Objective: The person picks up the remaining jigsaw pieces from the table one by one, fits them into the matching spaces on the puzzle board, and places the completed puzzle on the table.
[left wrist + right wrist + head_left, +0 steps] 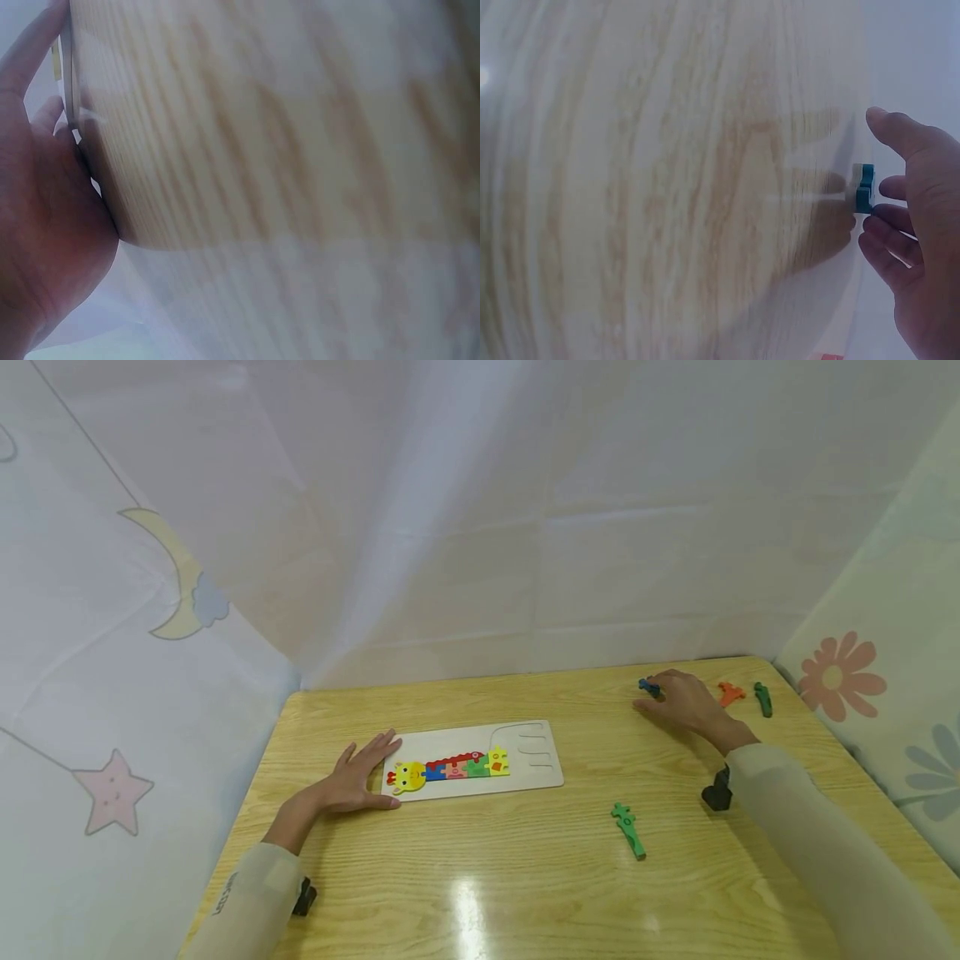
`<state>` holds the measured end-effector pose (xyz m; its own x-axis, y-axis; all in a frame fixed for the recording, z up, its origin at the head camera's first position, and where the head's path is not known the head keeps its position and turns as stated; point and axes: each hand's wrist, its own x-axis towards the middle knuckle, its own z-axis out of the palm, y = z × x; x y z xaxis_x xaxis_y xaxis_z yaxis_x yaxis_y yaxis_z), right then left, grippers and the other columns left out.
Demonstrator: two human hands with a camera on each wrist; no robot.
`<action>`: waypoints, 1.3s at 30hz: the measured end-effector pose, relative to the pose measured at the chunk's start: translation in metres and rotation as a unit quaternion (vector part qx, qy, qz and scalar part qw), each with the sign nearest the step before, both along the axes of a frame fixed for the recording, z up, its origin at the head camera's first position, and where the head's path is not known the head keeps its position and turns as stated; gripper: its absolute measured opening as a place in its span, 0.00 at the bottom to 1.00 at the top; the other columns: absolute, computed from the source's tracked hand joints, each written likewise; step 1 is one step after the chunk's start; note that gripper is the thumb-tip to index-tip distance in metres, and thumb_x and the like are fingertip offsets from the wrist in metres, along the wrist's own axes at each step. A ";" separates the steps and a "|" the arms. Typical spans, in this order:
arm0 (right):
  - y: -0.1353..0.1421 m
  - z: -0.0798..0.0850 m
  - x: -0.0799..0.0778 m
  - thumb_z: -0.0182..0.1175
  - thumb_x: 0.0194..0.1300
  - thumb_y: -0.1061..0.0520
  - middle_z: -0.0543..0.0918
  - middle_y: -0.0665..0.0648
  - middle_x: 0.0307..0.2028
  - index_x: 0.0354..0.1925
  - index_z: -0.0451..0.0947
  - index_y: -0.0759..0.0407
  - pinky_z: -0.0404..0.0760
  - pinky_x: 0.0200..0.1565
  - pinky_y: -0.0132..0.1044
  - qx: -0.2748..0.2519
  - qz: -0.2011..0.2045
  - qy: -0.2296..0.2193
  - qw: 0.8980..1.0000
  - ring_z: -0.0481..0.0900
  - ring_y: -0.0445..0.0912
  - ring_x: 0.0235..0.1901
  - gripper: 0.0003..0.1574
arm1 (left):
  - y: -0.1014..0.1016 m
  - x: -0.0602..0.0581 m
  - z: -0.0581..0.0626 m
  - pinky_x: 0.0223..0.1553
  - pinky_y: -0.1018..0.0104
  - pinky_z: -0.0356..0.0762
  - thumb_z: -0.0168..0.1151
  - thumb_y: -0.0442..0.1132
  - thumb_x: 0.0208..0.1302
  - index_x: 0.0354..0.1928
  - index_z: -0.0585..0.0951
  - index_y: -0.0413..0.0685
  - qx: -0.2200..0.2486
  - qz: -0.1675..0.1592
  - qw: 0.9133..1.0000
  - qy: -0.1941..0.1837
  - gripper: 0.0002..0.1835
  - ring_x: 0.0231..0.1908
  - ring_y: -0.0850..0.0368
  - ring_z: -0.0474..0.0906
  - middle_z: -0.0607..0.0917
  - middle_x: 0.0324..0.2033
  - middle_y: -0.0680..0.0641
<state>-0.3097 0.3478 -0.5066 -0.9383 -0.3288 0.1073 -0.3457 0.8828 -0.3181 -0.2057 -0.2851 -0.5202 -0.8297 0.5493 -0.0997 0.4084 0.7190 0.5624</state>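
A white wooden puzzle board (442, 742) lies on the table, with a yellow giraffe head (409, 777) and several coloured neck pieces (467, 767) set in it. My left hand (358, 777) rests at the board's left end, fingers spread toward the upper edge and thumb by the lower one. Far right, my right hand (684, 700) reaches over a small blue puzzle piece (649, 687). In the right wrist view the fingertips are right at that piece (865, 189), while the thumb stands apart from it.
A light green puzzle piece (628, 832) lies on the table right of the board, nearer the front. Beyond my right hand are an orange piece (730, 694) and a dark green piece (763, 699). Patterned white cloth (480, 568) hangs behind and beside the table.
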 end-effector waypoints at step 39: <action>-0.005 -0.002 0.004 0.77 0.65 0.49 0.84 0.73 0.57 0.61 0.81 0.74 0.85 0.50 0.62 -0.014 0.075 0.019 0.997 0.87 0.60 0.43 0.37 | 0.001 0.000 0.003 0.76 0.29 0.24 0.76 0.59 0.62 0.85 0.53 0.46 -0.006 0.008 1.000 -0.021 0.59 0.83 0.34 0.39 0.45 0.85 0.40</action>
<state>-0.3054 0.3424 -0.5091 -0.8742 -0.4606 0.1539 -0.4850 0.8116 -0.3257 -0.2054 -0.2839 -0.5174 -0.8331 0.5347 -0.1417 0.3727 0.7318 0.5706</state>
